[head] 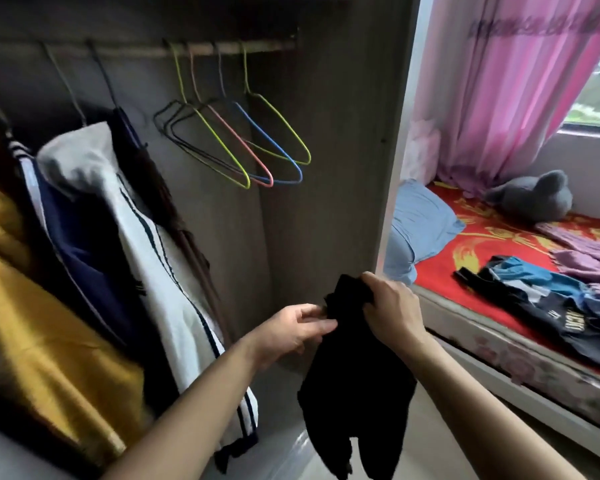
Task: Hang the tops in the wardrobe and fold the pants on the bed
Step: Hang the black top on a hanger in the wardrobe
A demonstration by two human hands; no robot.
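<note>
Both hands (343,317) grip black garment (357,375) (by wardrobe (326,168)).

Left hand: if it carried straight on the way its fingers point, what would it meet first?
The left hand points at the black garment, which lies at its fingertips; whether they pinch it is unclear. Beyond, the right hand grips the garment's top.

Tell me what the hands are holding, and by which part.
Both hold one black garment by its upper end: the right hand grips the bunched top, the left hand pinches the edge beside it.
</note>
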